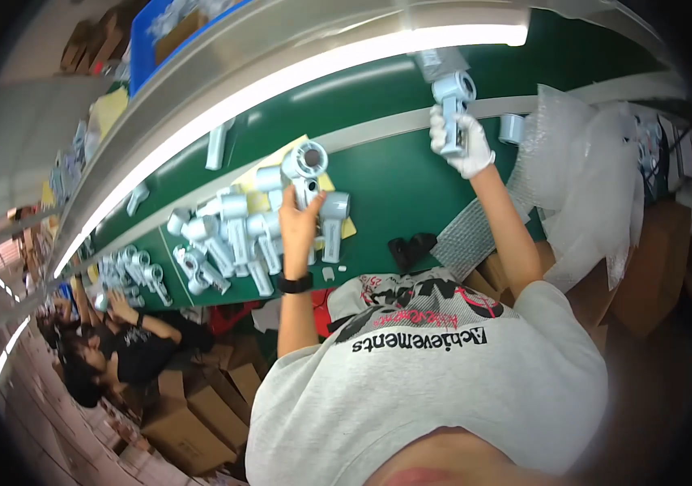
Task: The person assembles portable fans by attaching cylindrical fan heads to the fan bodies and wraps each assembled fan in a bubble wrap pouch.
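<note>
Left hand (300,219) grips a blue device (296,167), upper center; gloved right hand (461,144) grips a second device (453,112), upper right; lettered shirt (435,389), bottom.

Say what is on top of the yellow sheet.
Light-blue devices rest on the yellow sheet; the left hand grips one over it. What they cover cannot be seen.

head cam, wide fisheye, looks down from near abv on l hand (298,223), r hand (473,152) & green bench (398,190).
</note>
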`<state>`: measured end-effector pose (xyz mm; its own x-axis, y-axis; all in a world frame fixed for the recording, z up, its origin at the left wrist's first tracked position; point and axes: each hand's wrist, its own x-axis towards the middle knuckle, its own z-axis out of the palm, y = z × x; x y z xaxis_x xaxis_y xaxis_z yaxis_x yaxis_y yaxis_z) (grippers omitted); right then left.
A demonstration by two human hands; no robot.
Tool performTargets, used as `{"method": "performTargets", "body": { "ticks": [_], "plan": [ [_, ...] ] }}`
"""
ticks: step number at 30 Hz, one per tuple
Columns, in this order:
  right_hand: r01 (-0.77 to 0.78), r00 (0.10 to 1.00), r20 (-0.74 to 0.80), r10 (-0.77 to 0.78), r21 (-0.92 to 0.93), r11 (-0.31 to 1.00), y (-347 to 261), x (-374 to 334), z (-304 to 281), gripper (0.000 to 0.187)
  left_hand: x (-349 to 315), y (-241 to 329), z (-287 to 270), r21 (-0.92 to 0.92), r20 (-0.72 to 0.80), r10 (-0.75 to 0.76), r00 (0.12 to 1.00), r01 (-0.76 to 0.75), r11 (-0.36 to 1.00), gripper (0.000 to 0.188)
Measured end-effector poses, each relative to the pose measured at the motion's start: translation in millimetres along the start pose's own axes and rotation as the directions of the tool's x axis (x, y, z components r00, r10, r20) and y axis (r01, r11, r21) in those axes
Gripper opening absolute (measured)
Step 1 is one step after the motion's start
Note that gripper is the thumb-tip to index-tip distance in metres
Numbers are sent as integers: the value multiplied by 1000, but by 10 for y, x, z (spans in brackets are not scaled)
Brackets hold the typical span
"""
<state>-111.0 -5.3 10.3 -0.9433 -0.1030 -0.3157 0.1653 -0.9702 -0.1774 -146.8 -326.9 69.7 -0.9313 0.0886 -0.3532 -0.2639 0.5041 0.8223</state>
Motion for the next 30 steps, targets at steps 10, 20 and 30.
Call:
{"method": "performTargets", "body": {
  "ticks": [10, 20, 30],
  "plan": [
    [-85, 988, -115, -100, -959, 269, 2185, -39, 519, 63, -666, -988, -463, 317, -369, 334, 867, -221, 922, 52],
    [-91, 951, -11, -310, -965, -244, 2774, 209, 575, 87, -232, -1199, -416, 518, -421, 425, 801, -173, 838, 56],
    [104, 938, 227, -263, -906, -410, 2007, -100, 395, 79, 1457, -96, -567, 664, -4, 507, 862, -377, 645, 73]
  ]
}}
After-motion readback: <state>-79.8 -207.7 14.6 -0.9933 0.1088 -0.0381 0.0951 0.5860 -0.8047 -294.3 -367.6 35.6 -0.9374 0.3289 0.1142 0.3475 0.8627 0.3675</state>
